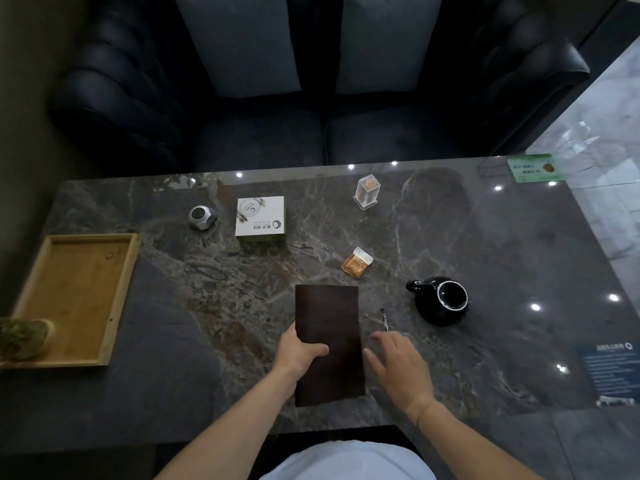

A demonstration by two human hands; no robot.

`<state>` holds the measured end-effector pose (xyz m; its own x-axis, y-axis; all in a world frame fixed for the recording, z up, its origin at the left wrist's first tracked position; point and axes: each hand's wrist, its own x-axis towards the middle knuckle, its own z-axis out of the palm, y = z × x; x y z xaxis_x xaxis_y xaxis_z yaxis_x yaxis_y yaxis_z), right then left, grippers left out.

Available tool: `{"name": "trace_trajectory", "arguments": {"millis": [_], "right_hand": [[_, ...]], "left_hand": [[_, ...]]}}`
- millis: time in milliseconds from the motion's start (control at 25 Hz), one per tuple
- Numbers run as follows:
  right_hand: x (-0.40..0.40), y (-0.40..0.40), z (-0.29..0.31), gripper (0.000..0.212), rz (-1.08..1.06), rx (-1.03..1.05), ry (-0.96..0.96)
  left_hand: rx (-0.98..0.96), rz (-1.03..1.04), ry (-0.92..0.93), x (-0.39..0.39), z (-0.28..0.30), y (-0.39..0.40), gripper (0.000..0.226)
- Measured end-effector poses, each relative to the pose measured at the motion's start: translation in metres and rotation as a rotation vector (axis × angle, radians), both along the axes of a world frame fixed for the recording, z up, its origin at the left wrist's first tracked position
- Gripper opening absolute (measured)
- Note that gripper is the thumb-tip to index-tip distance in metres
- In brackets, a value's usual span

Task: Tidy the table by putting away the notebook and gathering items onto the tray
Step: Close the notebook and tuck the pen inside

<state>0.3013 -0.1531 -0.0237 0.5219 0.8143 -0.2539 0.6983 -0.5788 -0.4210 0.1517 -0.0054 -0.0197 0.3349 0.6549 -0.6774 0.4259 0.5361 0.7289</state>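
While the left hand grips the notebook — right hand spread open — dark marble table fronts a sofa.

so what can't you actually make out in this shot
Head view only:
- Green potted plant: cut off by the left edge, blurred.
- Thin pen: its near end is hidden behind the right hand.
- White square box: print too small to read.
- Dark brown notebook: its left edge is covered by the left hand.
- Green card at the far right corner: text blurred.

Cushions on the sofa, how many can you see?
2: the left cushion and the right cushion stand side by side against the sofa back. None appear hidden.
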Motion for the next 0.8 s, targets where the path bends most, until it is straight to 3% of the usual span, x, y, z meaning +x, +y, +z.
{"name": "trace_trajectory", "arguments": {"millis": [120,240,440,560,680,800], "right_hand": [[0.017,0.003,0.003,0.036,-0.223,-0.135,0.074],[0.027,0.01,-0.003,0.033,-0.215,-0.3,0.083],[0.034,0.019,-0.009,0.027,-0.239,-0.311,0.169],[0.049,0.031,0.015,0.038,-0.344,-0.072,0.302],[0.075,0.051,0.068,0.027,-0.419,0.307,0.278],[0.09,0.068,0.133,0.02,-0.397,0.677,0.443]], "left_hand": [[0.036,-0.063,-0.029,-0.01,0.007,0.006,0.051],[0.065,-0.139,-0.11,-0.021,0.017,0.008,0.054],[0.128,-0.189,-0.188,-0.035,0.029,0.008,0.057],[0.179,-0.228,-0.217,-0.04,0.034,0.01,0.055],[0.238,-0.256,-0.235,-0.041,0.041,0.015,0.05],[0.28,-0.275,-0.266,-0.037,0.048,0.021,0.054]]}}
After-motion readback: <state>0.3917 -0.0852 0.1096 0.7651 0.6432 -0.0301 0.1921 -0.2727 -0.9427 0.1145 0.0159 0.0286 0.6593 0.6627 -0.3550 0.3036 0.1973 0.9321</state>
